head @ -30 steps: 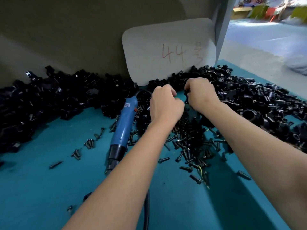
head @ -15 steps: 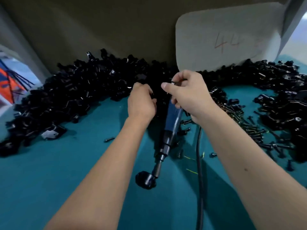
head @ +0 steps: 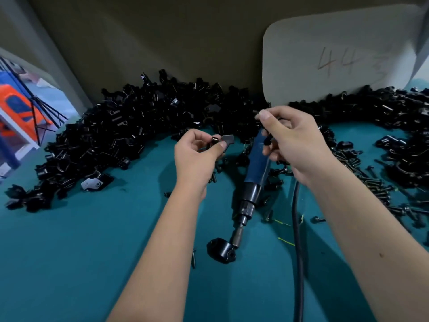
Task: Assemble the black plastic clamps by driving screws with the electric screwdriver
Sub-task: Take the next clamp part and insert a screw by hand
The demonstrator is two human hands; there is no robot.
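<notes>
My left hand (head: pixel 199 154) pinches a small black clamp piece (head: pixel 222 141) with a screw head showing, just above the teal table. My right hand (head: pixel 294 140) hovers to its right with fingers curled, pinching a small dark part (head: pixel 267 141) between thumb and fingers; what it is I cannot make out. Below the hands lies the blue electric screwdriver (head: pixel 255 168), tip pointing toward me. Its bit touches a round black clamp (head: pixel 221 249) lying on the table.
Large heaps of black clamp parts (head: pixel 120 133) ring the back of the teal table (head: pixel 69 252). Loose screws (head: pixel 371 182) are scattered at the right. The screwdriver's black cable (head: pixel 298 240) runs toward me. A white card marked 44 (head: pixel 332 61) leans on the back wall.
The view has swung left. My hands have come apart and lifted from the pile, the left one now showing a clamp piece. The screwdriver and the round clamp lie still.
</notes>
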